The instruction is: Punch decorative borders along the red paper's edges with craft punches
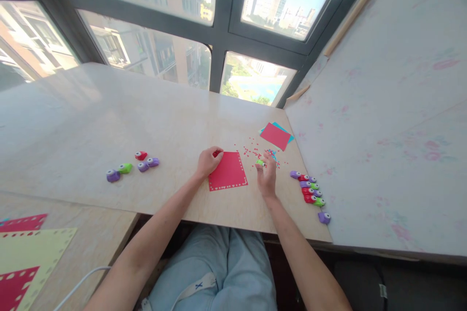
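A red paper square (228, 171) with punched holes along its edges lies on the pale table (109, 116). My left hand (208, 160) rests curled on the sheet's far left corner and pins it. My right hand (267, 175) hovers just right of the sheet, fingers around a small green paper punch (260, 162). Tiny red paper bits (251, 148) are scattered beyond the sheet.
A row of purple, red and green punches (310, 190) lies right of my right hand. Another group of punches (131, 165) sits to the left. Red and blue sheets (276, 135) lie farther back. Punched red and yellow sheets (25, 252) lie on a lower surface at left.
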A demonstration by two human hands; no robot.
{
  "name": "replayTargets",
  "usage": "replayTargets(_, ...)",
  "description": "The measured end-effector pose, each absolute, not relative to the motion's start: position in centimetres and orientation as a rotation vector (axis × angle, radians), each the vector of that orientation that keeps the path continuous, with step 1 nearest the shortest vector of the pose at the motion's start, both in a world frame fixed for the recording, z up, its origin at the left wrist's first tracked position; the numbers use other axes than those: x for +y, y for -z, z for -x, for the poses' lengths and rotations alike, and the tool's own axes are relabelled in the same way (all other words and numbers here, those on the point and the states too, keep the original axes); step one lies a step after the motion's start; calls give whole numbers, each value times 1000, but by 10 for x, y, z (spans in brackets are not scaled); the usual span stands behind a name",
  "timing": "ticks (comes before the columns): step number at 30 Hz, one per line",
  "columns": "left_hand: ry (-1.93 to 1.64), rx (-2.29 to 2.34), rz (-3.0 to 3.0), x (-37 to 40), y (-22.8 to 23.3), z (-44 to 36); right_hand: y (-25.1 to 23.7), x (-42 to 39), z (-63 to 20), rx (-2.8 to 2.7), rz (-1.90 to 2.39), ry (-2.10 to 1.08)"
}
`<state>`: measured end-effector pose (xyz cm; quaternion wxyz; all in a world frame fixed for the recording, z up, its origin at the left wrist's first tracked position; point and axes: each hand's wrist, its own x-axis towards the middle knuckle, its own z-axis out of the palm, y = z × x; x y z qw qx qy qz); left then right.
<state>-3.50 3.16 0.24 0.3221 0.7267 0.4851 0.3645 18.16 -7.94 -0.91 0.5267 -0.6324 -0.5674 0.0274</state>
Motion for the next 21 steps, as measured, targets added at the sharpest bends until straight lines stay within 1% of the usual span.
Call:
replayTargets(2,-958,1275,-1898,31,-2,35,10,-75,-186,-1325,1521,16)
replayTargets(5,-978,1271,-1880,29,-2,36,13,-72,-190,-1285,1546,45)
replayTargets(13,-994,1316,-1860,12,-2,36,19,-71,-190,-1289,1593,-49)
replayTargets(21,-923,1327,-1857,-8,-4,37,18,-74,-188,-1341,1594,-7)
